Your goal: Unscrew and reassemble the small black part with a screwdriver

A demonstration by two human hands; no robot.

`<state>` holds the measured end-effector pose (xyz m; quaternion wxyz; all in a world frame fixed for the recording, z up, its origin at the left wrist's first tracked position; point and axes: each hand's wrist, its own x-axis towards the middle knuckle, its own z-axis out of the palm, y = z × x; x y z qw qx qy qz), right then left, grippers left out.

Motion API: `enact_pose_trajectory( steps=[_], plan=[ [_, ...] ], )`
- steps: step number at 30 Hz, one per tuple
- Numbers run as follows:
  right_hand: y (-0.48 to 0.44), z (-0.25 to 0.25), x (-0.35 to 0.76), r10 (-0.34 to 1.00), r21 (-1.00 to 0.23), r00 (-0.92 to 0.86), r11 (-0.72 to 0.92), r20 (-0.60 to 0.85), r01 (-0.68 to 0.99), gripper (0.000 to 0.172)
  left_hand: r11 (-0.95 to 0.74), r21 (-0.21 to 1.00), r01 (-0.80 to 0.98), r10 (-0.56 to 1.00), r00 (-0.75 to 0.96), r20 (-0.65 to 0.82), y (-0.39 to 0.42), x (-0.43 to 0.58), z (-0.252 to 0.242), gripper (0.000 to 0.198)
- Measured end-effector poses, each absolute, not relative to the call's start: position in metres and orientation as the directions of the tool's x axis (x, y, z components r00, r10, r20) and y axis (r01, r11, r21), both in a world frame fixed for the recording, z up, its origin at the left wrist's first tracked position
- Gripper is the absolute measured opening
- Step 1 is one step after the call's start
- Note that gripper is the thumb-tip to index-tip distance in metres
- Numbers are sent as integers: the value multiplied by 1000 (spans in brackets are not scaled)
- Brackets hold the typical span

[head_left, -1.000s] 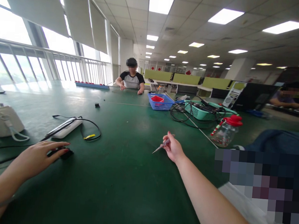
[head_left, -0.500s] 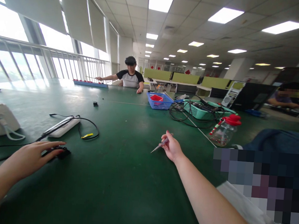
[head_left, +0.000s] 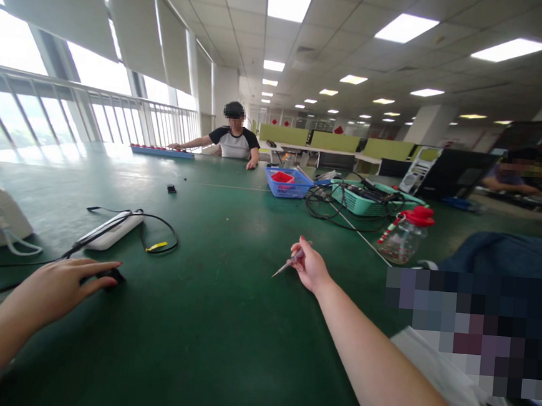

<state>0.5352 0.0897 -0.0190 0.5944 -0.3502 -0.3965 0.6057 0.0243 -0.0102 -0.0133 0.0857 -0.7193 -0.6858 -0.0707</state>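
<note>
The left hand (head_left: pixel 55 286) lay at ten o'clock over the green table (head_left: pixel 212 355), thumb and fingers set about a small black piece (head_left: pixel 115 277); partly hidden as it was, I could not tell whether they gripped it or merely rested there. The right hand (head_left: pixel 310 265), just past twelve o'clock, grasped a slim pointed tool (head_left: pixel 285 267), fingers curled round its handle, tip slanting toward eight o'clock. Just beyond the left hand, toward eleven, sat a white block (head_left: pixel 116 231) crossed by a black cable with a yellow tag (head_left: pixel 156 246). A clear jar (head_left: pixel 402 241) with a red lid stood at one o'clock. Farther, at twelve, was a blue basket (head_left: pixel 288 190), and toward one a green basket (head_left: pixel 350 201) with dark cords. Across the table, near twelve, sat a person (head_left: pixel 234 142), one arm stretched toward a blue strip (head_left: pixel 162 152) at eleven.
</note>
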Motion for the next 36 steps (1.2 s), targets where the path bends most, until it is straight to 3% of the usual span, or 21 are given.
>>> enact_pose_trajectory(
  steps=[5,10,13,18,22,25,27,30,32,36],
  plan=[
    [90,-19,535,998,-897,-43,20,43,-442,41,-24,-153,988,962,64,264,-14,47,-10,56],
    [90,-20,535,997,-901,-49,25,52,-433,40,75,20,997,956,-77,282,-12,27,-10,57],
    [89,-20,536,997,-900,-57,26,57,-434,40,101,79,992,970,-116,213,-9,10,-15,59],
    [88,-19,535,996,-896,-61,25,57,-442,40,125,97,987,985,-135,104,-4,6,-23,61],
    [89,-19,535,998,-901,-52,20,47,-433,40,188,55,981,971,-194,137,-4,5,-24,60],
    [89,-19,535,998,-903,-43,26,49,-428,40,210,114,971,949,-230,216,-8,5,-19,62],
    [90,-19,535,998,-905,-39,28,49,-424,40,139,216,967,923,-205,324,-11,8,-15,63],
    [90,-20,535,998,-905,-43,24,46,-424,40,-108,328,939,901,-47,432,-15,15,-12,64],
    [90,-20,535,998,-903,-50,23,49,-430,39,-228,324,918,909,81,409,-17,21,-12,63],
    [91,-22,536,998,-899,-46,25,51,-437,40,-250,253,934,940,172,293,-20,30,-11,58]
  ],
)
